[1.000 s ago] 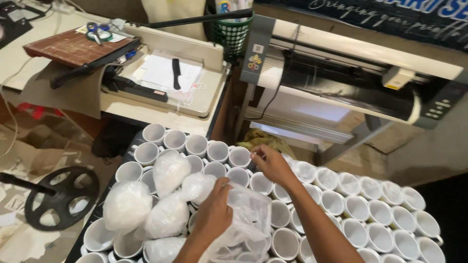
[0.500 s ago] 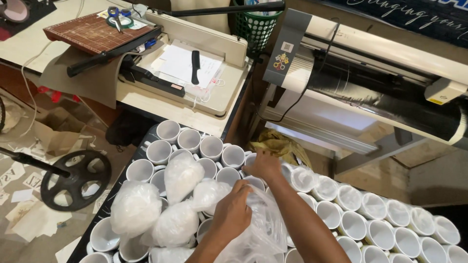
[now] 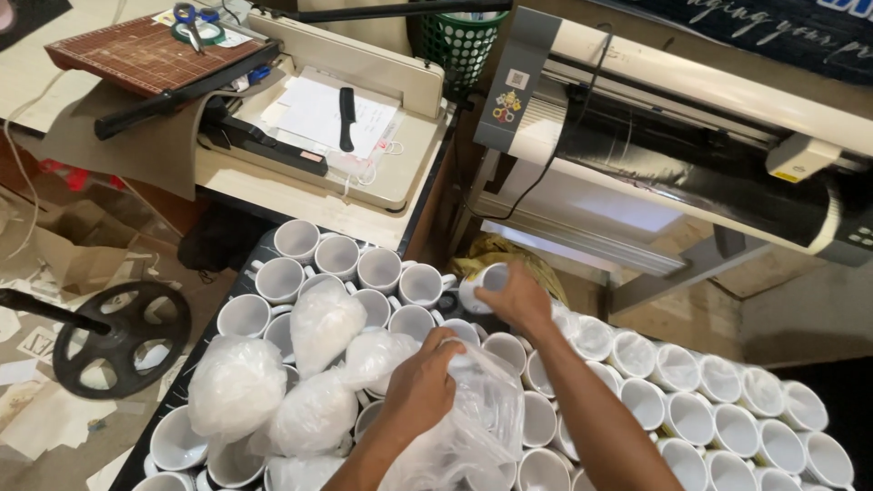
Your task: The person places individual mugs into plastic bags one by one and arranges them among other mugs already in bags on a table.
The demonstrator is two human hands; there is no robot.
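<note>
My right hand [image 3: 516,298] grips a white mug [image 3: 482,284], tilted on its side, at the far edge of a dense field of upright white mugs [image 3: 338,257]. My left hand [image 3: 420,389] is closed on a crumpled clear plastic bag [image 3: 477,420] that lies over the mugs in front of me. To its left, several mugs wrapped in cloudy plastic [image 3: 320,325] rest on top of the bare ones.
A guillotine paper cutter [image 3: 327,136] and a brown cutting board [image 3: 145,53] with scissors [image 3: 189,18] sit on a beige table beyond the mugs. A wide roll cutting machine [image 3: 691,136] stands at right. A black wheel [image 3: 118,338] and paper scraps lie on the floor at left.
My right hand has reached further out over the far edge of the mugs and taken hold of a white mug. The left hand has stayed on the plastic bag.
</note>
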